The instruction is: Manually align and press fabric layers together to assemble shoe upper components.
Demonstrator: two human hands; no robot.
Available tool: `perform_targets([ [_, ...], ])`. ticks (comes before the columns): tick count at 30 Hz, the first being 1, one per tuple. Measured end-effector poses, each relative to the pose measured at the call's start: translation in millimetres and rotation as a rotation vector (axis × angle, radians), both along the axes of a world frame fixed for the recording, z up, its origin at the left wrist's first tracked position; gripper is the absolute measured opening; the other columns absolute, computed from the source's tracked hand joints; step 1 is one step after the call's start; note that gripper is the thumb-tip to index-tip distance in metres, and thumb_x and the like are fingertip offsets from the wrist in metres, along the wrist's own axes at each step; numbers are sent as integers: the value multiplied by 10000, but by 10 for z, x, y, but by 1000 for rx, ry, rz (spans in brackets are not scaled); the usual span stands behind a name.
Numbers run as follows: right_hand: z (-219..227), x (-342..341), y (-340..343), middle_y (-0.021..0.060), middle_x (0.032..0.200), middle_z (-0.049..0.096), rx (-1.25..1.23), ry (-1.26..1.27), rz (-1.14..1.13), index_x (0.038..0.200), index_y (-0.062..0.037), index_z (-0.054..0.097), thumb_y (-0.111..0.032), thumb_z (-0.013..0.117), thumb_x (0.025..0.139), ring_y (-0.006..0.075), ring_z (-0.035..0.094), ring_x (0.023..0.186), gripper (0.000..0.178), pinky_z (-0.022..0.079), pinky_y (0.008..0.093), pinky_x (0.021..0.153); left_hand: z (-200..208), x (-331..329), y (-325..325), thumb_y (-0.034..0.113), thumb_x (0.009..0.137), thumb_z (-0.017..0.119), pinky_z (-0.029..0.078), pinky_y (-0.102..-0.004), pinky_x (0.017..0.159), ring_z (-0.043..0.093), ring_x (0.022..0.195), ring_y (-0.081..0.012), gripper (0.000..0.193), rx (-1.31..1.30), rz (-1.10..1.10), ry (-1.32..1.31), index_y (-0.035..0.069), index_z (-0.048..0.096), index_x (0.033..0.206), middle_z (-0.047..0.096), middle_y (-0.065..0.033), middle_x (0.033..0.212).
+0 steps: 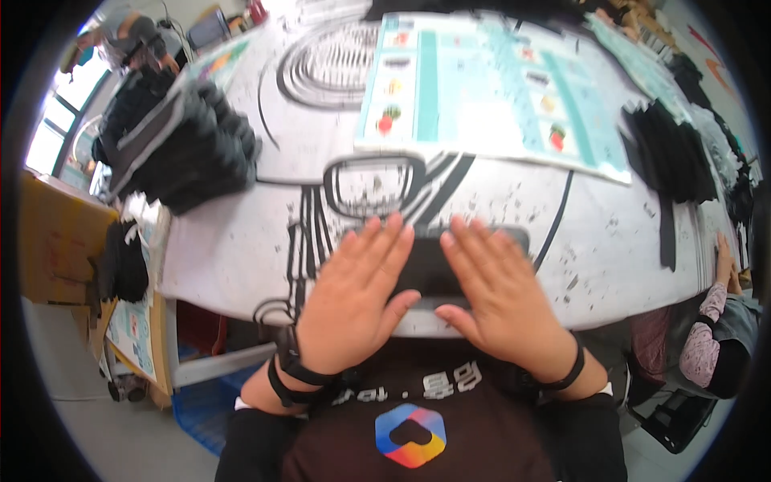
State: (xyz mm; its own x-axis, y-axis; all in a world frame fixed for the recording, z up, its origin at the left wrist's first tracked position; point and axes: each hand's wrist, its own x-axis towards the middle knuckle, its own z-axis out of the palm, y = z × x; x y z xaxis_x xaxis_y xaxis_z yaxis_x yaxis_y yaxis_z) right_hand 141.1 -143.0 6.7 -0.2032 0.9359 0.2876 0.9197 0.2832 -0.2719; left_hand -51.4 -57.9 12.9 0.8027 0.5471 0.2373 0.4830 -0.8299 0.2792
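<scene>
A flat, dark rectangular piece with rounded corners lies at the near edge of the table, in front of my body. I cannot make out its kind. My left hand rests flat over its left part, fingers stretched out and pointing away from me. Over its right part lies my right hand, also flat with the fingers extended. The thumbs point toward each other, with a gap between them. Much of the piece is hidden under both hands.
A white table with black line drawings curves around me. A tall pile of dark cloth stands at the left, and more black cloth lies at the right. Glossy printed sheets cover the far middle. Another person sits at the right edge.
</scene>
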Motion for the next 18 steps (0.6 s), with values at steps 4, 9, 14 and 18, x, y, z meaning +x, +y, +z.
perform_targets([
  [4,-319,201,-158,175,1344,421,-50,-25,-84,1283,22,424,-436,533,842,304,424,1223,645,311,408,1019,-301,-116,-9,399,825,565,280,-421,1042,388,1248,-344,665,7,-13,132,-36,394,1299,365,-224,1367],
  [9,-71,381,-453,191,1309,454,15,-87,-169,1243,36,469,-435,532,843,320,453,1194,621,329,415,1007,-93,-358,-181,475,848,498,251,-444,1053,362,1264,-355,684,103,41,249,-43,409,1286,360,-227,1371],
  [14,690,121,-514,232,1187,534,543,336,264,1150,55,530,-472,325,916,359,507,1115,613,370,436,971,305,-454,-56,572,886,346,7,-487,1085,13,1389,-326,787,160,159,-783,43,148,1433,74,-186,1496],
  [18,729,62,-470,104,690,583,1048,520,236,694,-37,491,-53,579,788,205,506,484,131,416,317,440,1245,-218,19,536,901,277,-49,-574,1042,46,1392,-299,680,-960,-473,-1942,204,74,1458,60,-180,1500],
])
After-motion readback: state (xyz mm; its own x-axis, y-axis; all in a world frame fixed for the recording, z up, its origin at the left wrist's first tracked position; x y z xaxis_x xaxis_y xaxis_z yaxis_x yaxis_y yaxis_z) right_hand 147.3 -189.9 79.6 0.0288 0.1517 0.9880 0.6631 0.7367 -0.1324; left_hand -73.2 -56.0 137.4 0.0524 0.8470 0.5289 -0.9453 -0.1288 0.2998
